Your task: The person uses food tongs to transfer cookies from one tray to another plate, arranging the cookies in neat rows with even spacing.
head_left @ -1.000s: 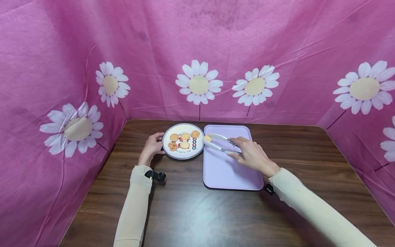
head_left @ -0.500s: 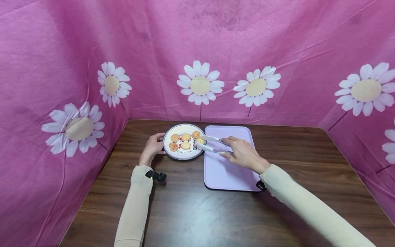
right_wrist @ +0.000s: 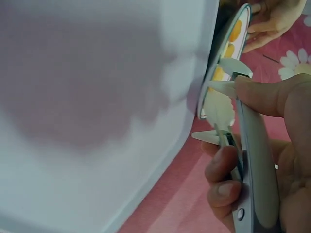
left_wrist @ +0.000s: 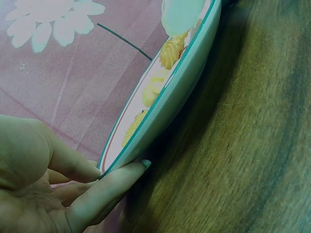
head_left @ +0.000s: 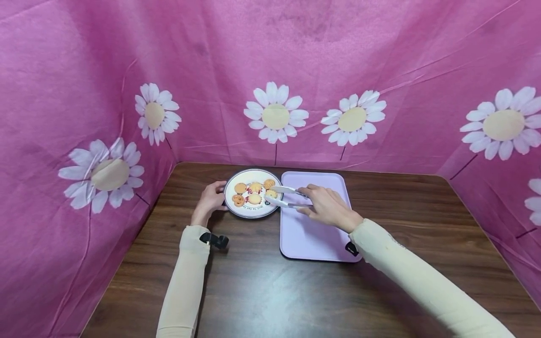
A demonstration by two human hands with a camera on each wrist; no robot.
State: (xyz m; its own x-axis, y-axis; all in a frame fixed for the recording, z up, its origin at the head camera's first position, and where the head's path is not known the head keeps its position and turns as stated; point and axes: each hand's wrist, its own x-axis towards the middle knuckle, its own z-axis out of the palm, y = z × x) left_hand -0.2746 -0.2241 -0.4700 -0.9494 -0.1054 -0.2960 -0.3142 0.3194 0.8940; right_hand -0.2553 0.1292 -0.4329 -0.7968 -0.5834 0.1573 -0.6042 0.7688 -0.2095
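Observation:
At the left of a white oval plate [head_left: 253, 176] with a dark rim, my left hand [head_left: 208, 201] grips the edge. The left wrist view shows its thumb and fingers [left_wrist: 104, 191] pinching the rim. Several cookies lie on the plate, among them a pretzel-shaped cookie [head_left: 238, 200] and a swirled cookie [head_left: 269, 184]. My right hand [head_left: 329, 206] holds metal tongs [head_left: 291, 204] with pale tips, pointing left over the plate's right side. The tong tips stand apart, near a pale yellow cookie [head_left: 271, 193] on the plate. In the right wrist view fingers wrap the tongs' handle [right_wrist: 260, 170].
A lilac rectangular tray [head_left: 317, 241] lies right beside the plate, under the right hand and tongs. Both rest on a dark wooden table [head_left: 253, 291]. Pink cloth [head_left: 211, 70] with white daisies hangs around the back and sides.
My right hand has moved left with the tongs, carrying the pale yellow cookie from the tray's edge onto the plate; the tong tips have spread from it. The left hand stays on the rim.

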